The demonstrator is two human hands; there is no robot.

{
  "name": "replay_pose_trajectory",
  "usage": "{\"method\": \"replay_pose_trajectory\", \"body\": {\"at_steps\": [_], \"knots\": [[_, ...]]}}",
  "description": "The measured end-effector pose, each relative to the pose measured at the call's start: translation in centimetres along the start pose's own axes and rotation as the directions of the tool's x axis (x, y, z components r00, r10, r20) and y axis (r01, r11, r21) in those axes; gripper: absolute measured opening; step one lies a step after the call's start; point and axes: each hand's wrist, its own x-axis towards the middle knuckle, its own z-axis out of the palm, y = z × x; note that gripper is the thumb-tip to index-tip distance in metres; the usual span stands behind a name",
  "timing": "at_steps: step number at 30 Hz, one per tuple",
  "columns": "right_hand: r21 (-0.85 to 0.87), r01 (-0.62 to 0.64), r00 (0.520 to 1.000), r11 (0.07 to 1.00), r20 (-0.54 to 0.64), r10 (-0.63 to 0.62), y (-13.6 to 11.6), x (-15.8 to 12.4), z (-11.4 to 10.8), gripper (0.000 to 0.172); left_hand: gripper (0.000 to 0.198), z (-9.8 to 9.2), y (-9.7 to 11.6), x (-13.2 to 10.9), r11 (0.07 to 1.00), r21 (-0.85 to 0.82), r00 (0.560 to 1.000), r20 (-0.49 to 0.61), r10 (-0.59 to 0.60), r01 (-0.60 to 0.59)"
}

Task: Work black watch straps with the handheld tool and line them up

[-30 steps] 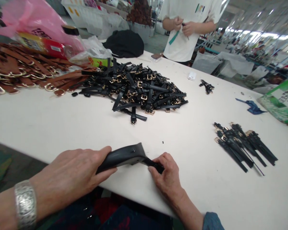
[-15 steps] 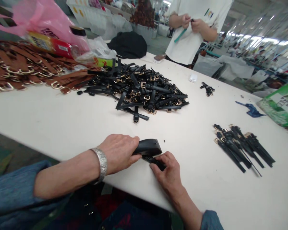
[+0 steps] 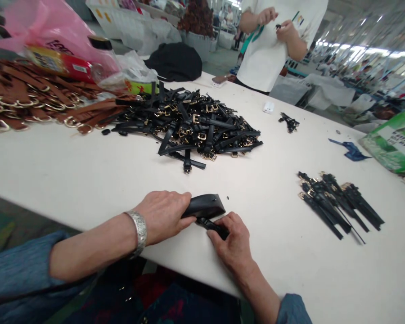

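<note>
My left hand [image 3: 164,216], with a silver bracelet [image 3: 140,231] at its wrist, is closed on a black strap [image 3: 207,204] whose end bends over in a curve. A tiny mark or pin shows near the bend. Just below it, my right hand [image 3: 234,240] pinches a narrow black buckle strap [image 3: 213,226] between thumb and fingers. The narrow strap reaches under the bent one towards my left fingers. Whether the two straps are joined is hidden. Beyond my hands lies a heap of short black buckle straps [image 3: 202,123] with gold buckles.
Several black straps [image 3: 334,202] lie side by side on the white table [image 3: 249,180] at the right. Brown buckled straps [image 3: 23,94] are piled at the left by a pink bag [image 3: 60,27]. A green package [image 3: 396,141] stands far right. Across the table, another person [image 3: 270,49] handles a small piece.
The view shifts slightly, while my hands keep their grips on the two straps. Across the table, the other person's hands have moved apart.
</note>
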Motion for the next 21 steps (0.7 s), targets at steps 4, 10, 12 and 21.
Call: {"method": "replay_pose_trajectory", "body": {"at_steps": [4, 10, 12, 21], "knots": [[0.013, 0.0, 1.0, 1.0, 0.019, 0.0, 0.1, 0.2, 0.0, 0.018, 0.05, -0.3, -2.3, -0.5, 0.998, 0.04, 0.998, 0.037, -0.057, 0.056], [0.057, 0.03, 0.998, 0.998, 0.044, -0.033, 0.1, 0.6, -0.5, 0.017, 0.059, -0.4, -6.7, -3.5, 0.987, -0.01, 0.987, 0.005, -0.163, 0.163], [0.037, 0.077, 0.996, 0.996, 0.034, -0.079, 0.3, 0.7, -0.8, 0.018, 0.053, 0.0, -7.4, -4.4, 0.987, -0.041, 0.988, 0.009, -0.153, 0.153], [-0.189, 0.445, 0.896, 0.875, 0.088, -0.436, 0.5, 0.4, -2.4, 0.03, 0.058, 3.3, -6.5, -6.0, 0.987, -0.102, 0.991, 0.07, -0.117, 0.124]]}}
